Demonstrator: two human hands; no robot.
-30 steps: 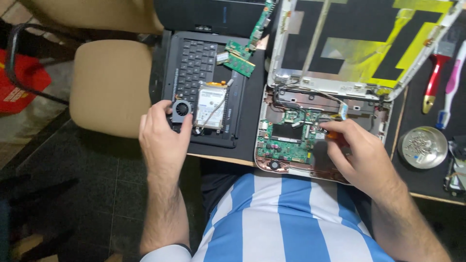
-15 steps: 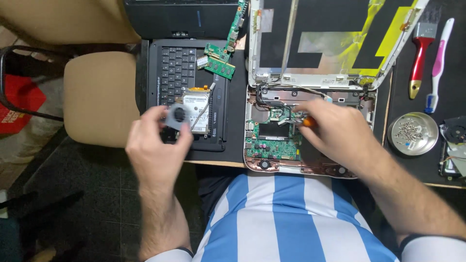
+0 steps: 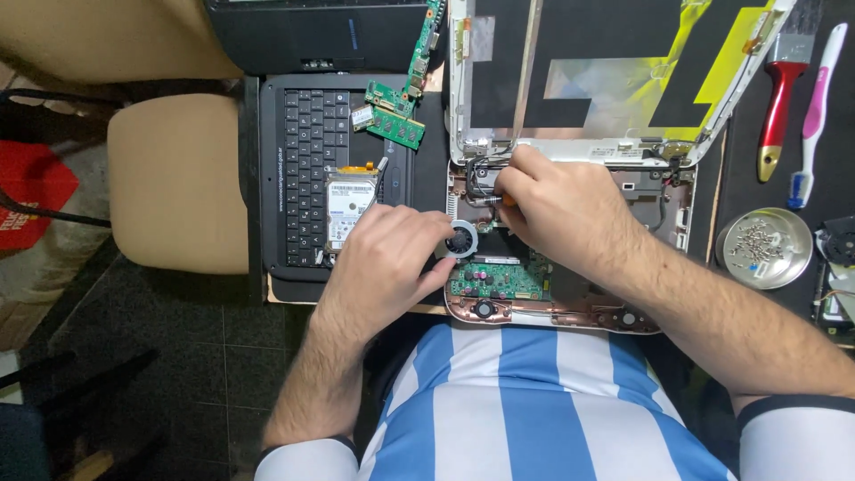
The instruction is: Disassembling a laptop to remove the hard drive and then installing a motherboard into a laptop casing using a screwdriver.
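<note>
My left hand (image 3: 392,263) holds a small round cooling fan (image 3: 462,239) at the left edge of an opened laptop base (image 3: 570,316) with a green mainboard (image 3: 499,281). My right hand (image 3: 561,209) rests inside the base near the hinge, gripping an orange-handled tool (image 3: 508,200), mostly hidden by the fingers. The laptop's bare lid (image 3: 614,80), with black and yellow film, stands open behind the base.
A black keyboard panel (image 3: 307,169) left of the base carries a hard drive (image 3: 349,209) and green circuit boards (image 3: 392,116). To the right lie a metal dish of screws (image 3: 763,248), a red-handled brush (image 3: 779,98) and a toothbrush (image 3: 812,116). A beige chair (image 3: 174,183) stands at left.
My left hand carried the fan from over the keyboard panel rightward to the laptop base. My right hand shifted up toward the hinge.
</note>
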